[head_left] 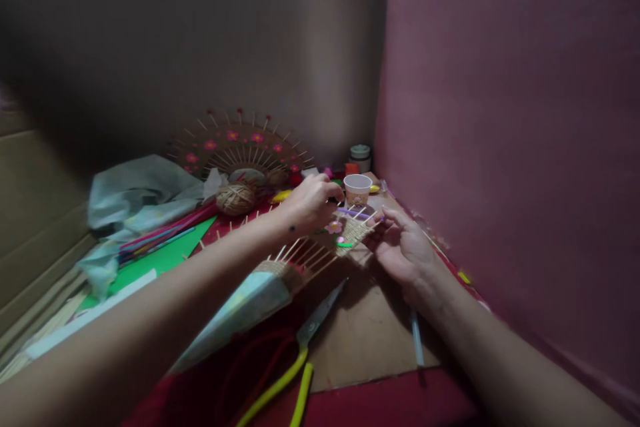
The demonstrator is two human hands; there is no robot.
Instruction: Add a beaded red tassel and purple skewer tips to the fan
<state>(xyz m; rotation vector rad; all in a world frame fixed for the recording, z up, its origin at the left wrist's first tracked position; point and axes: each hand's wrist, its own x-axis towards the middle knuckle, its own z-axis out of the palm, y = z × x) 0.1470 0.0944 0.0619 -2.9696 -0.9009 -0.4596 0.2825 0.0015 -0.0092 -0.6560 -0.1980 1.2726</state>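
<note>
A woven fan of thin sticks and twine (357, 230) lies at the middle, with a pink flower (334, 227), a green strip (344, 245) and a purple strip (350, 213) on it. My left hand (314, 201) is over the fan's upper edge, its fingers curled down near the purple strip; what its fingertips hold, if anything, is too small to tell. At the fan's right edge, my right hand (400, 243) is palm up, thumb and fingers closed around the end of the purple strip and the stick tips. Pale patterned cloth (245, 310) covers the fan's lower part.
Scissors with yellow handles (313, 327) lie open in front on brown board (370, 347). Behind stand a paper cup (358, 188), a jar (360, 156), a twine ball (236, 198) and a larger flowered fan (240, 147). Green paper (155, 263) lies left; a pink wall (510, 113) rises right.
</note>
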